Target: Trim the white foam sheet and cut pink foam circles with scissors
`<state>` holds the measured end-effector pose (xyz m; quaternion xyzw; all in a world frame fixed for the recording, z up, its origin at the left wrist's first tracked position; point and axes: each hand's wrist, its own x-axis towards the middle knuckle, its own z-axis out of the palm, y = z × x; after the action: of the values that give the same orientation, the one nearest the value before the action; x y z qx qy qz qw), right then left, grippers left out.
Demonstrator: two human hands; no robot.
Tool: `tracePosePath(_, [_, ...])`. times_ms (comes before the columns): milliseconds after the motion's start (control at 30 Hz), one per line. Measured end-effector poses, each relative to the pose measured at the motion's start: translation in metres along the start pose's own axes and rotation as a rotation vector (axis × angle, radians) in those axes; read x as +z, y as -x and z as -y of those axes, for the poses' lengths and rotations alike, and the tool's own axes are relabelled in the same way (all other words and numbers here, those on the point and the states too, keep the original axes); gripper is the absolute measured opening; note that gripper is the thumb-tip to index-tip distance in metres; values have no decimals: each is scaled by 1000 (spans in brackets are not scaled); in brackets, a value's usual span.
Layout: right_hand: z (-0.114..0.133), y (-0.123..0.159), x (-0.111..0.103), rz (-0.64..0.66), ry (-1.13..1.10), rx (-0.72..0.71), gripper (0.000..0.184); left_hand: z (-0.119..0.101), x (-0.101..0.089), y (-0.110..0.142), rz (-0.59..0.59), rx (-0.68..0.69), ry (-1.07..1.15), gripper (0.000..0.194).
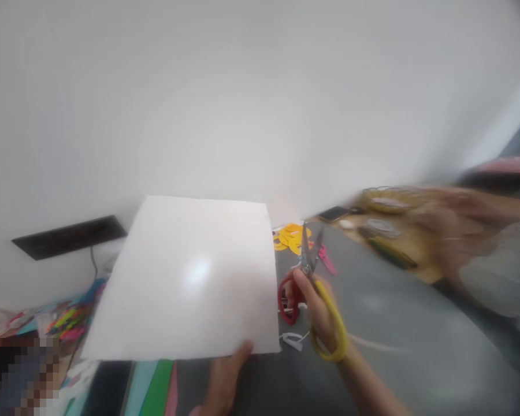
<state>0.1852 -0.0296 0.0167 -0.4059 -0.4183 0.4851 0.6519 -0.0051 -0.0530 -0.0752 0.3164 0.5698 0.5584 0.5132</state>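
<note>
A large white sheet (182, 277), with a bright glare spot on it, is held up over the table. My left hand (231, 364) grips its lower edge near the right corner, the fingers hidden behind the sheet. In my right hand (314, 303) are scissors (307, 268) with one red and one yellow handle. Their blades point up and stand slightly apart, just right of the sheet and not touching it. White paper scraps (292, 340) lie beneath the right hand. Behind the blades are yellow paper cut-outs (291, 237) and a pink pair of scissors (327, 260).
The grey table (394, 312) meets a white wall. At right, another person's arm (455, 231), blurred, reaches near a yellow basket (385, 199). A dark phone (334, 214) lies at the back. Coloured sheets (158, 384) and bright craft pieces (71, 320) fill the left side, below a black power strip (69, 237).
</note>
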Motion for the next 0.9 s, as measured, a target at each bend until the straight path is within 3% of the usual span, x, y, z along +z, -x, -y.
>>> tracePosePath(133, [-12, 0, -12, -103, 195, 103, 44, -7, 7, 3, -79, 8, -21, 48])
tracePosePath(267, [-22, 5, -10, 95, 321, 183, 51, -21, 9, 7, -162, 19, -68, 43])
tracePosePath(400, [-29, 22, 4, 218, 397, 83, 56, -34, 10, 4, -169, 150, -45, 48])
tracePosePath(567, [-46, 41, 11, 354, 292, 142, 53, -46, 18, -10, -149, 248, -5, 52])
tracePosePath(733, [-58, 47, 11, 393, 345, 210, 54, -58, 28, -20, -143, 272, 61, 50])
tracePosePath(900, [-53, 47, 16, 366, 434, 207, 56, -63, 31, -19, -116, 292, 110, 53])
